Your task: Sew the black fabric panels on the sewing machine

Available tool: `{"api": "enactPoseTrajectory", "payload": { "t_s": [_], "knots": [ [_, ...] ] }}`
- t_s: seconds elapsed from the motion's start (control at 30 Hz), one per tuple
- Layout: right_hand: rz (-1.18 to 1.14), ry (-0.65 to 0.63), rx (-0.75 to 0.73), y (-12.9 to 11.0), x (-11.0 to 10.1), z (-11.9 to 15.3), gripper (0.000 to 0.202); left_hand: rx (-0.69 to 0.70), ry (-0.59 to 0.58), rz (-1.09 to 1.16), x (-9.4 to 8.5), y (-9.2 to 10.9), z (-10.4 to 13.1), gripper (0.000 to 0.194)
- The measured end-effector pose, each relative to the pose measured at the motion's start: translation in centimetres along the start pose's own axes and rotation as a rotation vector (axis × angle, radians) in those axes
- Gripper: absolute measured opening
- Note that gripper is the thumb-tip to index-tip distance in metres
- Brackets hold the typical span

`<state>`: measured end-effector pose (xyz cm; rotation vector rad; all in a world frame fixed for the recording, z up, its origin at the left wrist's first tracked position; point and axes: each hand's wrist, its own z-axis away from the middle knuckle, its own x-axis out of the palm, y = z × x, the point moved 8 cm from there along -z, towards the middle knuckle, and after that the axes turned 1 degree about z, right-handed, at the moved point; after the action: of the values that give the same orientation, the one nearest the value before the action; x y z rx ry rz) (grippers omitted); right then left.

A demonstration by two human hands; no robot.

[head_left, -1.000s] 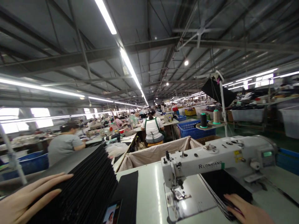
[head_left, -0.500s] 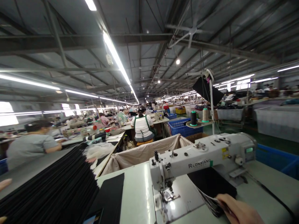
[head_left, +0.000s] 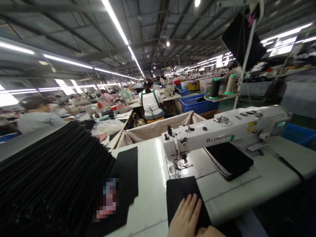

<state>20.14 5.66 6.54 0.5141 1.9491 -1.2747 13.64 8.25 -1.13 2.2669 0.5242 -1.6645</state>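
My left hand [head_left: 185, 215] lies on a black fabric piece [head_left: 184, 187] in front of the sewing machine's needle area, its fingers extended over the cloth. Beside it at the bottom edge, my right hand [head_left: 209, 231] shows only in part, close to the same piece; its fingers are not clear. The white sewing machine [head_left: 197, 135] stands just beyond. A stack of black pieces with pale edges [head_left: 229, 159] rests under and in front of the machine's arm. More flat black pieces [head_left: 127, 171] lie on the table to the left.
A large pile of black fabric [head_left: 56, 168] fills the left side. Thread cones [head_left: 215, 88] stand behind the machine. Beige cloth [head_left: 148, 131] edges a bin beyond the table [head_left: 150, 184]. Blue crates [head_left: 197, 103], a seated person [head_left: 150, 102] and another person at left [head_left: 39, 118] are farther off.
My right hand has left the stack by the machine and moved left and down. My left hand has come from the left edge onto a black piece now before the needle. The view has tilted down.
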Motion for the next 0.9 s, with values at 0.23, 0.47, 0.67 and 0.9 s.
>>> {"api": "enactPoseTrajectory", "payload": {
  "t_s": [0.23, 0.47, 0.67, 0.9],
  "knots": [
    [0.157, -0.016, 0.046, 4.9, -0.4, -9.3, 0.044, -0.122, 0.068, -0.099, -2.5, -3.6, 3.9, 0.06],
    [0.276, -0.105, 0.089, 7.8, -0.2, -9.6, 0.047, -0.325, -0.136, 0.07, -4.4, -7.3, 3.6, 0.074],
    [0.323, -0.071, 0.119, 9.0, 0.0, -8.3, 0.054, -0.41, -0.159, 0.195, -5.6, -9.9, 0.3, 0.072],
    [0.376, -0.114, 0.125, 9.3, 0.7, -8.8, 0.057, -0.32, -0.157, 0.282, -4.8, -10.7, -2.0, 0.069]
  ]
}}
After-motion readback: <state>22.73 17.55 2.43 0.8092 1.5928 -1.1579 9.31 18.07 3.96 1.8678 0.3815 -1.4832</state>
